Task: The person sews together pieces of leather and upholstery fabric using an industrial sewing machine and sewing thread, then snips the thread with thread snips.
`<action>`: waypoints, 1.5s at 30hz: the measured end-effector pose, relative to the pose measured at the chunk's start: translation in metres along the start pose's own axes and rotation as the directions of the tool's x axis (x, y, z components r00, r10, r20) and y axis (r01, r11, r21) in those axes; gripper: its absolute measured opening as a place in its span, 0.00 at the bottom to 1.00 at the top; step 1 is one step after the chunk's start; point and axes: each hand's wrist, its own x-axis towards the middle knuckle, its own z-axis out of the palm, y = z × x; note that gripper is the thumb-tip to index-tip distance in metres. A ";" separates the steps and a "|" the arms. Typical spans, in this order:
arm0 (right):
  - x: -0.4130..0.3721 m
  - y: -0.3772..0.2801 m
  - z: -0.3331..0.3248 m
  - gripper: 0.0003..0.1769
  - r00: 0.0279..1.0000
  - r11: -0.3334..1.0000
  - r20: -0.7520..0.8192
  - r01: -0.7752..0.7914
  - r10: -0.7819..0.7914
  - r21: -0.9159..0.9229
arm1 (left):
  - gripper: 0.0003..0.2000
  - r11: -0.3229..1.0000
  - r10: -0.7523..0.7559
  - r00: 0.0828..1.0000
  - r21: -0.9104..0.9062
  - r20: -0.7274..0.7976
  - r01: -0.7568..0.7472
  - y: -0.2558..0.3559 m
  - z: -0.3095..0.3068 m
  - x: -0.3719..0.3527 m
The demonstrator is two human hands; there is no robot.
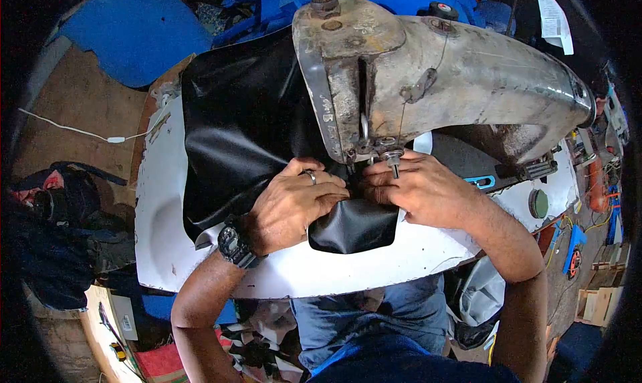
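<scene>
1. Centrally, the left hand (291,206) has its fingers (329,190) curled down and closed on a fold of the black sheet (247,122), a ring (311,177) showing on one of them.
2. At 3 o'clock from it, nearly touching fingertip to fingertip, the right hand (418,186) lies on the same sheet with bent fingers (376,182); whether they pinch the material or only press it, I cannot tell.
3. Just at 12 o'clock of both hands the needle bar (393,161) hangs over the sheet.
4. That bar belongs to a worn grey sewing machine (435,75), whose arm runs off towards 2 o'clock.
5. From the hands the black sheet spreads towards 10 o'clock, under the machine head, and its near flap lies at 6 o'clock of the fingers.
6. A dark wristwatch (234,244) sits on the left wrist, at 8 o'clock of that hand.
7. Everything rests on a white bench (167,249).
8. On the bench at 3 o'clock of the right hand lie a blue-handled tool (481,181) and, farther out, a round green disc (538,204).
9. Beyond the bench, at 10 o'clock, are a blue board (134,29) and a thin white cable (67,129).
</scene>
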 end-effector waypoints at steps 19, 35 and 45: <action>-0.005 -0.022 0.002 0.13 0.995 0.994 -0.047 0.086 -0.089 -0.070 | 0.14 0.986 0.159 0.987 0.039 0.031 -0.161 0.003 -0.007 -0.001; -0.006 -0.017 0.010 0.14 0.992 0.990 -0.080 0.087 -0.097 -0.113 | 0.13 0.983 0.128 0.990 0.123 0.057 -0.134 0.006 -0.004 -0.002; -0.006 -0.012 0.011 0.13 0.994 0.990 -0.091 0.045 -0.057 -0.136 | 0.12 0.977 0.099 0.995 0.186 0.025 -0.102 0.005 0.000 0.000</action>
